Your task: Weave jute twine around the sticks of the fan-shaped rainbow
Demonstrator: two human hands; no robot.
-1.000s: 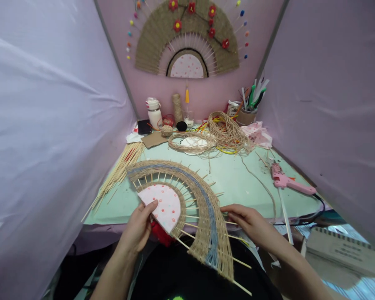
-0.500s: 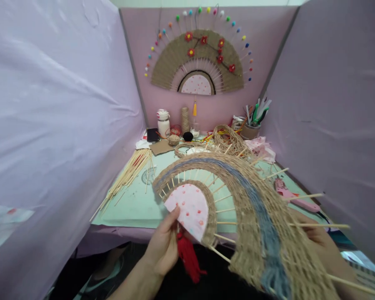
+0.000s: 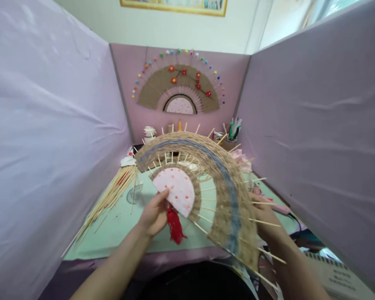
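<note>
While both hands are raised above the near part of the surface [image 3: 112, 235], a woven fan [image 3: 220, 166] extends between them, tilted, with its far left end higher in view than its near right end. The left hand [image 3: 156, 212] grasps the fan at the straight lower edge of its pink spotted half-disc [image 3: 176, 187]: the thumb lies flat on the front face, and the other fingers pass behind it. Just beside this hand, to its right, a red tassel [image 3: 175, 227] hangs below the half-disc. The right hand [image 3: 264, 214] is at the opposite side, behind the outer rim and the projecting stick ends; because its fingers are largely concealed by the weave, whether they are closed on the fan cannot be told. The broad woven band, brown with a blue stripe [image 3: 231, 183], arches from above the left hand round to the right hand, with bare sticks spanning the gap between band and half-disc.

Left of the fan, on the surface, lie a bundle of thin sticks [image 3: 112, 191] and a clear protractor [image 3: 131, 195]. Near the right hand, partly hidden by it, rests a pink glue gun [image 3: 278, 206]. A second fan [image 3: 153, 89], bearing red flowers, hangs on the back panel.
</note>
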